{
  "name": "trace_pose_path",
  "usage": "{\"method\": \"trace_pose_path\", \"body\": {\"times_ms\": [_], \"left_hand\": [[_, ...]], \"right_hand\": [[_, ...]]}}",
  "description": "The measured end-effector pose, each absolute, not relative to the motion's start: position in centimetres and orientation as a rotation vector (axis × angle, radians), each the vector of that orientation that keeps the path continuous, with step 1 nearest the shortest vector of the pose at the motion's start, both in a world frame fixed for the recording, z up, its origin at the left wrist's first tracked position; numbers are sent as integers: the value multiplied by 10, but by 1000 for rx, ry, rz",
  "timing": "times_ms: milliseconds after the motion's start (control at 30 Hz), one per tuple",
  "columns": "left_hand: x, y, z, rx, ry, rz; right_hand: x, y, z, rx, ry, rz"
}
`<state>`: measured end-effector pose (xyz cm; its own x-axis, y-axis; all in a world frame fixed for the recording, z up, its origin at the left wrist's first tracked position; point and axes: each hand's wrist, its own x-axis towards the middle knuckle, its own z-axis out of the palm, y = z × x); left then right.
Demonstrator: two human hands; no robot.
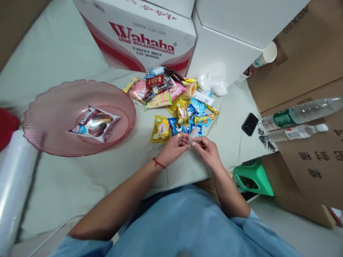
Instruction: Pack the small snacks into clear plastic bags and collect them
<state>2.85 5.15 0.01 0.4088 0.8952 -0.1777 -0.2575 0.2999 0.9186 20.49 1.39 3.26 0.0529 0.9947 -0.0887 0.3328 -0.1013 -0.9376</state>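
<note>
My left hand (pixel 174 147) and my right hand (pixel 205 150) meet over the table's near edge, fingers pinched on a small clear wrapper (pixel 193 135) held between them. A red string circles my left wrist. Just beyond the hands lies a pile of wrapped snacks (pixel 174 98), with a yellow packet (pixel 160 129) and blue packets (pixel 187 128) nearest. To the left stands a pink ribbed glass bowl (pixel 53 114) holding one snack packet (pixel 94 124).
A Wahaha carton (pixel 139 34) and a white box (pixel 227 43) stand behind the pile. A crumpled plastic bag (pixel 214 82), paper cup (pixel 268 53), black phone (pixel 249 124), two water bottles (pixel 297 123) and cardboard boxes (pixel 308 60) sit right. A green stool (pixel 253 176) is below. A plastic roll (pixel 13 185) lies left.
</note>
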Motion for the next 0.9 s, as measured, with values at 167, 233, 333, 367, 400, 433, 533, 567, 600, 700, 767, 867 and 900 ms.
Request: {"method": "trace_pose_path", "body": {"times_ms": [167,233,333,367,400,433,533,567,600,700,767,867,900], "left_hand": [[26,55,-5,1005,856,954],[23,56,-6,1007,849,969],[22,56,-5,1037,816,927],[21,56,-5,1046,808,910],[21,55,-4,1048,798,898],[21,55,-4,1044,784,893],[19,57,-2,983,755,934],[17,58,-1,949,757,956],[16,59,0,907,762,978],[12,62,4,790,743,1003],[10,62,7,727,710,998],[10,62,8,618,681,996],[10,63,8,584,681,1006]], "right_hand": [[195,24,27,-1471,-1014,1275],[194,26,30,-1438,-894,1329],[191,27,33,-1439,-859,1366],[191,27,34,-1437,-871,1384],[190,28,34,-1426,-877,1401],[191,29,34,-1408,-871,1416],[201,31,38,-1351,-802,1462],[206,31,41,-1336,-777,1487],[212,30,44,-1320,-757,1517],[228,25,51,-1267,-724,1602],[233,20,52,-1246,-738,1618],[232,12,46,-1296,-907,1582],[231,11,44,-1336,-1013,1576]]}}
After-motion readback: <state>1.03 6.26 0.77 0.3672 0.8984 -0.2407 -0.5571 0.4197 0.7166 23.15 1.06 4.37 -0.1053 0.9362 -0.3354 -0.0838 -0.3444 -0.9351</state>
